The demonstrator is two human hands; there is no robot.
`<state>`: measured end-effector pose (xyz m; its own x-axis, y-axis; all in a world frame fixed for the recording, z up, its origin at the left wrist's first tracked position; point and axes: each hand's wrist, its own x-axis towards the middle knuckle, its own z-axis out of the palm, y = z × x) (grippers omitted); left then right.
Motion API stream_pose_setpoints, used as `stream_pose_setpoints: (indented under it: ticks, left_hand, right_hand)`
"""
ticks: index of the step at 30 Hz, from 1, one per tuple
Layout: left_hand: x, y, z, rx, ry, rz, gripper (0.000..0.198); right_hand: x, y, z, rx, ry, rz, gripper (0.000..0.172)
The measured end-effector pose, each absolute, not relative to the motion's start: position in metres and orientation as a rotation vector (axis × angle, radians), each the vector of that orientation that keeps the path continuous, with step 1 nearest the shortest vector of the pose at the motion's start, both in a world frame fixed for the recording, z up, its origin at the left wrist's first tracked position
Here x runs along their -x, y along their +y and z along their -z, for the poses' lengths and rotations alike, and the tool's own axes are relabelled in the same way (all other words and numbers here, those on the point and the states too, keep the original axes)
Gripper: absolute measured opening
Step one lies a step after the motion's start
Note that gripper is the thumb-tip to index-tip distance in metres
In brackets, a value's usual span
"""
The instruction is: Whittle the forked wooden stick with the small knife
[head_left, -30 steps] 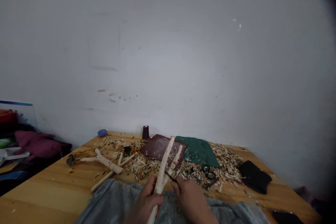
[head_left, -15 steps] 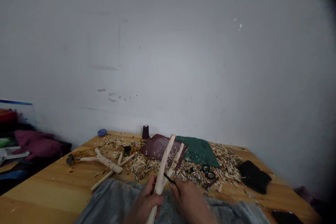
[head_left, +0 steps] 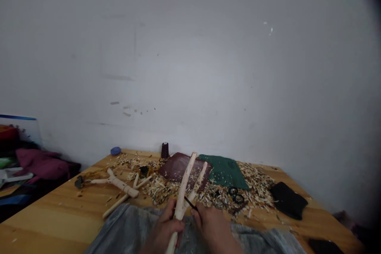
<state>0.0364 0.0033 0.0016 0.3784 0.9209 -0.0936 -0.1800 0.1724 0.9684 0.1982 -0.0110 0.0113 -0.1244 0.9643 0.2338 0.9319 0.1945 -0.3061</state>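
My left hand (head_left: 163,232) is wrapped round the stem of a pale forked wooden branch (head_left: 187,180), which points up and away over the table. My right hand (head_left: 212,228) sits just right of it, pinching a thin dark blade (head_left: 190,204) whose tip rests in the crotch of the fork. Both hands hover over a grey cloth (head_left: 127,230) on my lap at the near table edge.
A wooden table (head_left: 59,206) carries heaps of wood shavings (head_left: 253,184), a maroon sheet (head_left: 178,166), a green sheet (head_left: 226,170), other carved forked sticks (head_left: 119,184), scissors (head_left: 235,194), a dark spool (head_left: 164,150), a blue lid (head_left: 116,151) and a black pouch (head_left: 288,200). Clothes lie at left.
The dark blade in my right hand has slid slightly left and toward the fork's crotch. My right hand drew a little nearer. The branch barely moved.
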Motion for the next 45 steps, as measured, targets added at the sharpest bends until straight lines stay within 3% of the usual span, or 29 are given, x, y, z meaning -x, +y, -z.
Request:
stream_pose_setpoints:
  ticks: [7, 15, 23, 40, 45]
  left_hand:
    - [-0.040, 0.006, 0.006, -1.114, 0.819, -0.906, 0.031]
    - [-0.038, 0.009, 0.012, -1.059, 0.834, -0.986, 0.025]
    - [-0.040, 0.011, 0.015, -1.018, 0.719, -0.984, 0.017]
    - [-0.038, 0.011, 0.014, -1.034, 0.746, -0.972, 0.017]
    - [-0.038, 0.012, 0.012, -0.958, 0.714, -1.010, 0.026]
  right_hand:
    - [-0.221, -0.001, -0.012, 1.893, -2.023, 0.023, 0.029]
    - [-0.197, -0.012, -0.010, 1.765, -2.104, -0.138, 0.026]
    - [-0.223, 0.000, -0.010, 1.859, -2.027, 0.009, 0.029]
    - [-0.218, -0.002, -0.009, 1.880, -2.006, 0.049, 0.029]
    - [-0.201, -0.012, -0.008, 1.734, -2.089, -0.061, 0.024]
